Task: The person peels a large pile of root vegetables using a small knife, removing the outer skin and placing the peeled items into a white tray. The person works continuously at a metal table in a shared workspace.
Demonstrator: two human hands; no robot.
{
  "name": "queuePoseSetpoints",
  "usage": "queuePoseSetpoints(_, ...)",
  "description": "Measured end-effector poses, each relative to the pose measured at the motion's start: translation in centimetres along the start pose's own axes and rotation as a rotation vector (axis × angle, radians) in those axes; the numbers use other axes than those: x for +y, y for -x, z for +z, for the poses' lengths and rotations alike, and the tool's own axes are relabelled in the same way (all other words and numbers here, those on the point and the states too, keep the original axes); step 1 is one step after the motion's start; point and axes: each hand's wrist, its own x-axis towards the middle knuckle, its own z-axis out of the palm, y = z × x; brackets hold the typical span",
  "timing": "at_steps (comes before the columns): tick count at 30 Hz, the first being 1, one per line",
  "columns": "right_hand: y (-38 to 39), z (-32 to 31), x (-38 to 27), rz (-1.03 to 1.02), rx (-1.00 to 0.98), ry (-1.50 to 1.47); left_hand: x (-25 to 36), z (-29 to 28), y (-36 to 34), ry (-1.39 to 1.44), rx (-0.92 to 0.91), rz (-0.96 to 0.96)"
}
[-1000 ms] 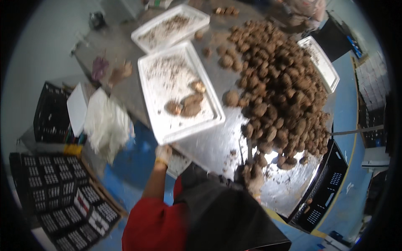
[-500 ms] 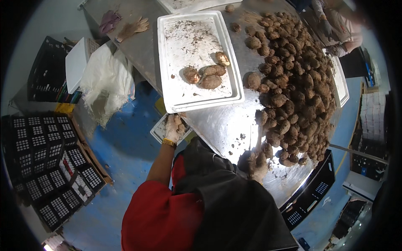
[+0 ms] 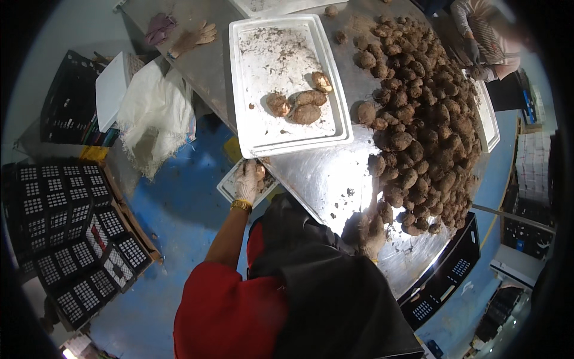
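Observation:
My left hand [image 3: 246,181], in a pale knitted glove, reaches low beside the table into a smaller white tray [image 3: 226,185]. Its fingers look stretched out, and a taro piece with a pale cut face [image 3: 260,172] lies against their side. My right hand [image 3: 373,238], also gloved and soiled brown, rests over the table at the near edge of the taro heap [image 3: 421,119]. One brown taro [image 3: 384,211] is right by its fingertips; shadow and blur hide its grip. Several taros [image 3: 306,114], some with cut pale faces, lie in the large white tray [image 3: 291,146].
Stacked black crates [image 3: 66,197] stand at left, near a white woven sack [image 3: 152,116]. Gloves [image 3: 194,39] lie on the metal table [image 3: 320,170]. Across the heap, a co-worker's gloved hand [image 3: 478,72] is near another white tray [image 3: 490,119]. A black crate [image 3: 442,275] sits below the right edge.
My left hand has turned and flattened over the low tray, and the pale cut taro piece shows beside it. My right hand has shifted slightly right. The whole view has shifted slightly.

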Motion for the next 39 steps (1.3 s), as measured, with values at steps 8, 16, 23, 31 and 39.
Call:
queuePoseSetpoints(8, 0.0, 0.4, 1.4, -0.062, 0.042, 0.002, -0.2, -0.6, -0.9, -0.084, -0.15, 0.064)
queuePoseSetpoints(16, -0.4, -2.9, -4.4, 0.037, -0.304, 0.492, 5.6, 2.1, 6.7, 0.392, -0.58, -0.197)
queuePoseSetpoints(23, -3.0, -6.6, -10.8, -0.455, -0.243, 0.195, 10.2, 11.2, 9.5, -0.048, -0.897, -0.174)
queuePoseSetpoints(31, -6.1, -5.0, -14.0, -0.304, -0.435, 0.462, 12.8, 18.8, 15.0, -0.889, -0.773, 1.268)
queuePoseSetpoints(39, -6.2, -7.1, -10.5, 0.021, -0.965, -0.991, 12.4, 19.0, 12.2, -0.584, -1.211, 1.695)
